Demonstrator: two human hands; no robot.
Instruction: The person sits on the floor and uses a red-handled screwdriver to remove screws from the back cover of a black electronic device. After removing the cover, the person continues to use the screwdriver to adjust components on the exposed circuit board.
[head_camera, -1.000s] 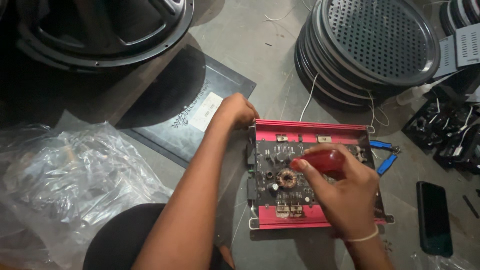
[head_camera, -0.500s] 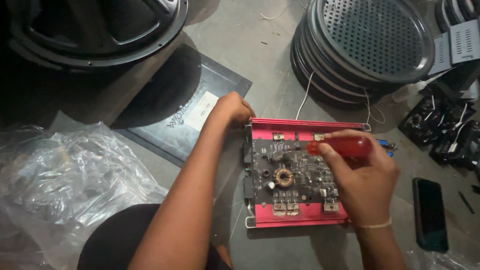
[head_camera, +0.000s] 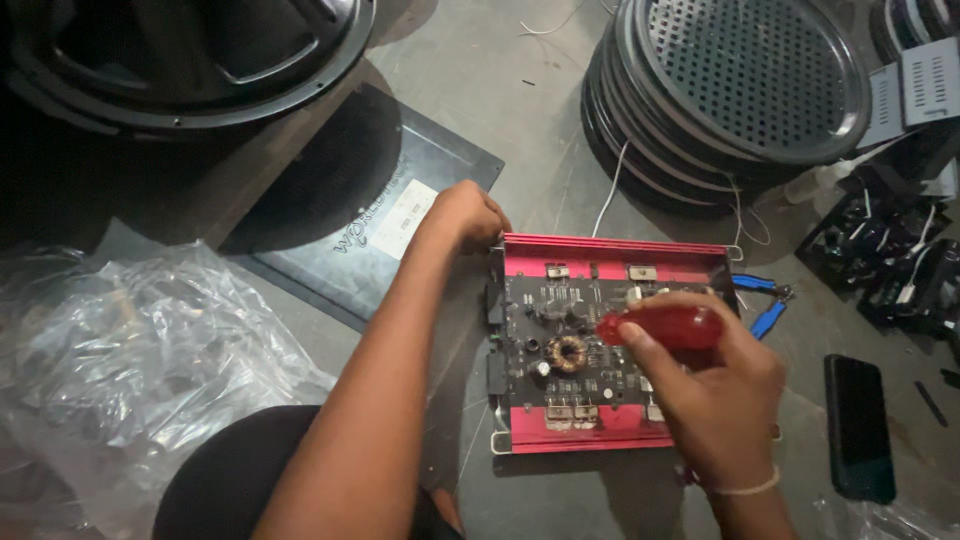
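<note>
A red-cased amplifier (head_camera: 610, 345) with its circuit board exposed lies open on the concrete floor (head_camera: 540, 130). The right hand (head_camera: 715, 385) grips a red-handled screwdriver (head_camera: 665, 327) over the board, while the left hand (head_camera: 468, 215) clasps the case's upper-left corner. Stacked speaker grilles (head_camera: 745, 85) sit beyond, a black phone (head_camera: 858, 428) to the right.

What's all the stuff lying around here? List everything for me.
amplifier chassis: one, red, centre, circuit board exposed
screwdriver handle: one, red, over the board
speaker grilles: a stack, dark grey, upper right
speaker: one, black, upper left
metal cover plate: one, dark, left of chassis
plastic wrap: clear, lower left
pliers: blue handles, right of chassis
phone: one, black, right
left hand: on the chassis corner
right hand: holding the screwdriver handle
</note>
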